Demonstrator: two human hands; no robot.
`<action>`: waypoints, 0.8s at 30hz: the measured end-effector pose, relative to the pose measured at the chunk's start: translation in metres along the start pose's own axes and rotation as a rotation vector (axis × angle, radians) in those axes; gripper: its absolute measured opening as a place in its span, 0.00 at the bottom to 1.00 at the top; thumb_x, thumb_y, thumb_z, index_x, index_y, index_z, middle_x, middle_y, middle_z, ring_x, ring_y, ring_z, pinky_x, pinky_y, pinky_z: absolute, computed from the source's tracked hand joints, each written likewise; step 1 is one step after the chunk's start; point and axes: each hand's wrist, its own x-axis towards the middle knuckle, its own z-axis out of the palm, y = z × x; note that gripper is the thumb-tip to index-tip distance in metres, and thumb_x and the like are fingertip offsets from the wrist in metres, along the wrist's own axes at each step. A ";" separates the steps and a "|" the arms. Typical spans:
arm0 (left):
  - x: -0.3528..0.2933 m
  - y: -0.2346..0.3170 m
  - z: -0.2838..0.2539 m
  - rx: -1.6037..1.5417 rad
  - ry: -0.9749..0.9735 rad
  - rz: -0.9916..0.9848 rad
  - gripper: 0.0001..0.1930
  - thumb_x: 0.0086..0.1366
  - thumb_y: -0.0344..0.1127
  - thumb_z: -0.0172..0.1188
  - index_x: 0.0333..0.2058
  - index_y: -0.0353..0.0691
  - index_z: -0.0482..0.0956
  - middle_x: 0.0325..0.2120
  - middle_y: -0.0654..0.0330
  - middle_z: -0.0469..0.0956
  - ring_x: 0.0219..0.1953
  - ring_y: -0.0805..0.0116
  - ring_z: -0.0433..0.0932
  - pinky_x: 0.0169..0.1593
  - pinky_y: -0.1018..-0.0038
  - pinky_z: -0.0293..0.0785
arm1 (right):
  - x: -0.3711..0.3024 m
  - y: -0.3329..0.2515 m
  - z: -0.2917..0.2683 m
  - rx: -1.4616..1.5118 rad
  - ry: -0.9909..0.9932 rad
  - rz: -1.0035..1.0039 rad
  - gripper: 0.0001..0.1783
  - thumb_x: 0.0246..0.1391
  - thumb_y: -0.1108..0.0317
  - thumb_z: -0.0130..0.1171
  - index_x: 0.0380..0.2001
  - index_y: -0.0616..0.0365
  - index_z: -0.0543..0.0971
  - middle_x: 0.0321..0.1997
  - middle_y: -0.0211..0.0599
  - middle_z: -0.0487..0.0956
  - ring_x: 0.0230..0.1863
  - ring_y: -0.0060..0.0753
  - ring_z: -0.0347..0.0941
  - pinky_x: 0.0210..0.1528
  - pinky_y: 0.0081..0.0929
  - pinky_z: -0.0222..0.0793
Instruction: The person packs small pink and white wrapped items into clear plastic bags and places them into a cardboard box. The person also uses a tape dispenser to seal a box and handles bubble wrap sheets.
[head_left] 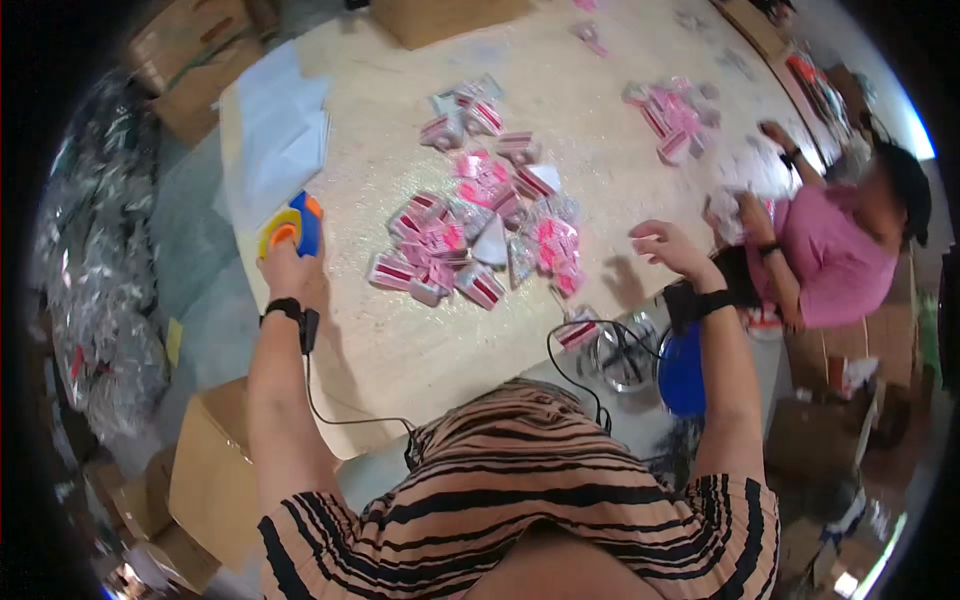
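Note:
At the left edge of the wooden table [375,360], my left hand [285,268] is closed around what looks like a tape dispenser [306,228], blue and yellow with orange parts. My right hand [675,250] is held over the table's right side, its fingers apart and slightly curled, with nothing in it. Between the two hands lies a loose heap of small clear-wrapped packs [480,230] in pink, white and dark red, several of them wedge-shaped. One similar pack [576,330] rests by the near edge, below my right hand.
White sheets or bags [285,130] are stacked at the table's far left. A cardboard box [440,18] stands at the back. To the right, a person in pink [835,250] handles a pack near a smaller heap [677,120]. A blue seat [682,370] is beside my right forearm. Cables hang from both wrists.

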 end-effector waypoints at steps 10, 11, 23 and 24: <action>0.026 0.028 0.039 0.089 -0.034 0.073 0.19 0.50 0.41 0.63 0.39 0.37 0.73 0.42 0.51 0.71 0.49 0.52 0.67 0.48 0.54 0.65 | -0.033 0.054 0.114 0.082 -0.004 0.214 0.37 0.39 0.54 0.66 0.51 0.62 0.67 0.32 0.37 0.74 0.30 0.24 0.69 0.29 0.23 0.67; 0.021 0.033 0.030 0.056 0.056 0.076 0.20 0.51 0.40 0.63 0.40 0.36 0.73 0.43 0.51 0.71 0.50 0.51 0.66 0.47 0.55 0.65 | -0.026 0.060 0.124 -0.008 0.034 0.146 0.40 0.37 0.51 0.67 0.51 0.65 0.67 0.36 0.44 0.74 0.34 0.32 0.71 0.35 0.27 0.68; -0.116 0.160 0.004 -0.691 0.021 0.631 0.17 0.51 0.28 0.55 0.42 0.34 0.70 0.37 0.48 0.70 0.43 0.50 0.67 0.50 0.58 0.61 | 0.016 -0.003 0.150 0.082 0.405 -0.110 0.10 0.44 0.67 0.58 0.29 0.63 0.76 0.24 0.45 0.75 0.25 0.34 0.73 0.29 0.29 0.68; -0.123 0.174 0.007 -0.719 -0.066 0.671 0.20 0.51 0.29 0.57 0.44 0.34 0.69 0.38 0.47 0.70 0.44 0.49 0.67 0.51 0.59 0.61 | 0.006 -0.025 0.143 0.230 0.343 -0.012 0.09 0.44 0.70 0.57 0.28 0.63 0.76 0.22 0.45 0.74 0.24 0.33 0.72 0.28 0.30 0.68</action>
